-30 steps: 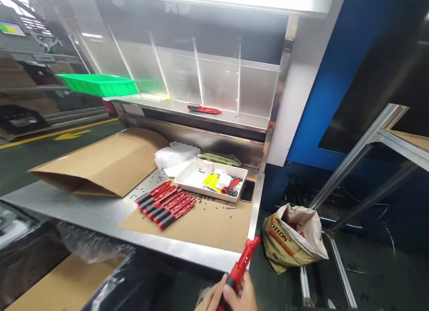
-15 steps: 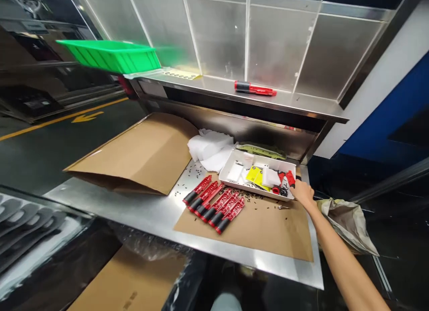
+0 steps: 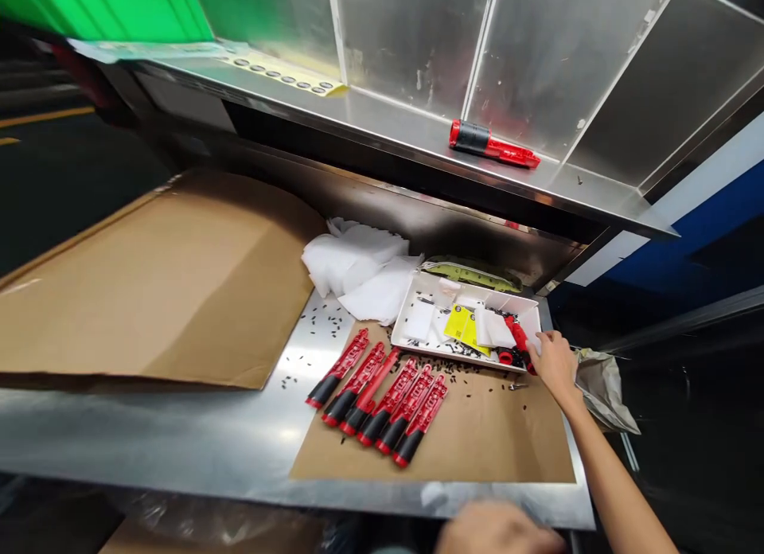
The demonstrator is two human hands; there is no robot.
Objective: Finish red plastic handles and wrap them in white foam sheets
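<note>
At the right end of a white tray (image 3: 406, 307), my right hand (image 3: 555, 367) has its fingers bent against the rim, beside red parts (image 3: 516, 331) inside. Its fingertips are partly hidden, so I cannot make out what they grip. Low at the front edge, my left hand (image 3: 498, 530) is a blur with its fingers unreadable. Several red-and-black tool handle pieces (image 3: 382, 415) lie in a slanted row on a brown cardboard sheet (image 3: 489, 450). White packets and a yellow card (image 3: 462, 325) share the tray with small black pieces.
White foam sheets (image 3: 364, 259) are heaped left of the tray, beside a large cardboard box (image 3: 161, 291). Small dark bits lie scattered across the metal bench (image 3: 179, 435). Another red-and-black piece (image 3: 495, 146) rests on the shelf above. A bag (image 3: 606, 387) hangs by the right edge.
The view has come closer and turned. My left hand has entered at the bottom. My right hand stays by the tray's right end.
</note>
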